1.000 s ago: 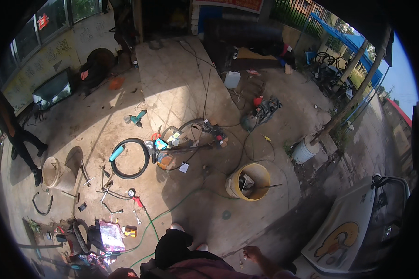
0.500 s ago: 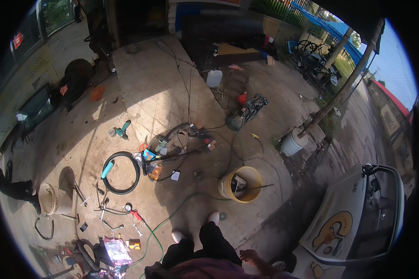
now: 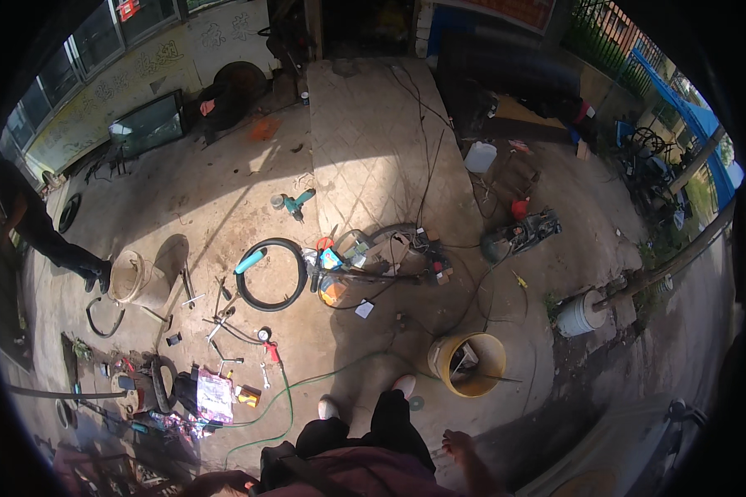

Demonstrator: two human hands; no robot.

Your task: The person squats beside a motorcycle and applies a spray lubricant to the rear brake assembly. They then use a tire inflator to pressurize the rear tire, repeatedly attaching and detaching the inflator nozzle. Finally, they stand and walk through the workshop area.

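Note:
My right hand (image 3: 455, 445) hangs low at my right side, its fingers loosely bent and apart. Nothing shows in it. At the lower edge, left of my body, a bit of skin that looks like my left hand (image 3: 239, 483) is partly in view; its fingers cannot be made out. Nearest to my right hand is a yellow bucket (image 3: 439, 361) with dark tools or parts inside, standing apart from it on the ground. My two light shoes (image 3: 328, 408) stand on the concrete, just below a green hose (image 3: 308, 380).
Ahead on the left lie a black tyre (image 3: 302, 277), a teal power drill (image 3: 299, 204), a pressure gauge (image 3: 264, 335) and several wrenches. An air compressor (image 3: 522, 238) stands ahead right. Another person (image 3: 58, 248) is beside a beige bucket (image 3: 138, 286). A pale vehicle (image 3: 638, 451) is at lower right.
My view has swung left, so the scene sits farther right and the person at left shows more. My right hand still hangs at my side. A bit of my left hand has appeared.

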